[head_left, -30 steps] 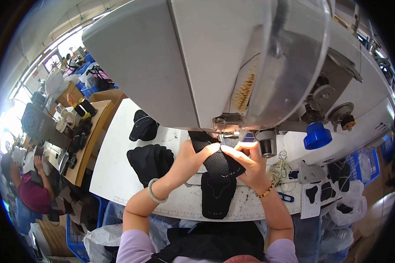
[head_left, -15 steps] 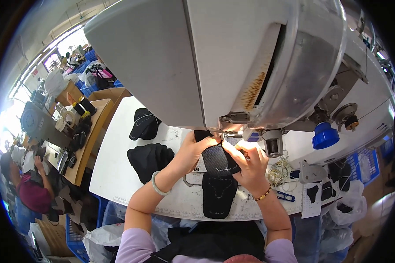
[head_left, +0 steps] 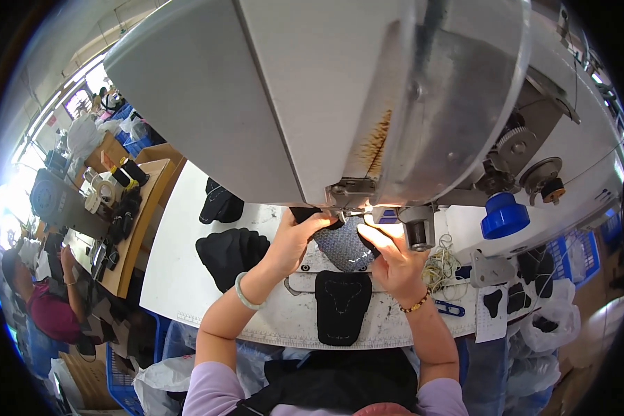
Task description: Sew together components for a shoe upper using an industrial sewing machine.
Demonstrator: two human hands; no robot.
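Observation:
A grey textured fabric piece with black edges (head_left: pixel 345 248) lies under the head of the sewing machine (head_left: pixel 208 90), with short white stitches near its near end. My left hand (head_left: pixel 290 244) grips its left edge, thumb on top. On its right edge, my right hand (head_left: pixel 398 267) presses with bent fingers, close to the needle area. The machine head hides the fabric's far end. Just nearer to me lies a black padded piece (head_left: pixel 342 308) with a stitched white outline, touched by neither hand.
Left on the white table (head_left: pixel 177 277) are a stack of black pieces (head_left: pixel 232 258) and a smaller one (head_left: pixel 220 202). To the right lie tangled thread (head_left: pixel 442 265), blue thread snips (head_left: pixel 451 308) and a marked white card (head_left: pixel 491 315). A co-worker (head_left: pixel 52 308) sits far left.
Both hands have shifted the grey piece away from me and turned it slightly; it no longer overlaps the black padded piece. The whole view has also shifted a little.

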